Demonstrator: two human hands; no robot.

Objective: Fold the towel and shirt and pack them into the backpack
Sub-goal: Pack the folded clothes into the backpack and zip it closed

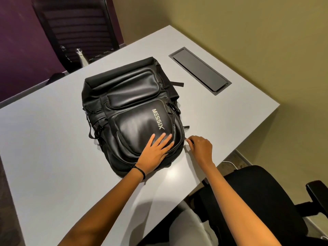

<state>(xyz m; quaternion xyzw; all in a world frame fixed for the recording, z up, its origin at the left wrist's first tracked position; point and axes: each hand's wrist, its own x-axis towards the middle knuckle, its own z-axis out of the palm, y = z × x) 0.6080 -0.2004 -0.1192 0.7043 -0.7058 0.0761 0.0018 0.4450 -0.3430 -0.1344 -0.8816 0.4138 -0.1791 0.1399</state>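
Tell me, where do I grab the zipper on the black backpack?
Pinch the small zipper pull from the right: it sticks out at the right edge of the backpack, where the right hand pinches it. The left hand presses flat on the front, likely steadying it.

The left hand (156, 153) lies flat, palm down, fingers straight and slightly spread. The right hand (199, 148) is curled, its fingertips pinching a zipper pull (186, 138). Both bare forearms stretch forward.
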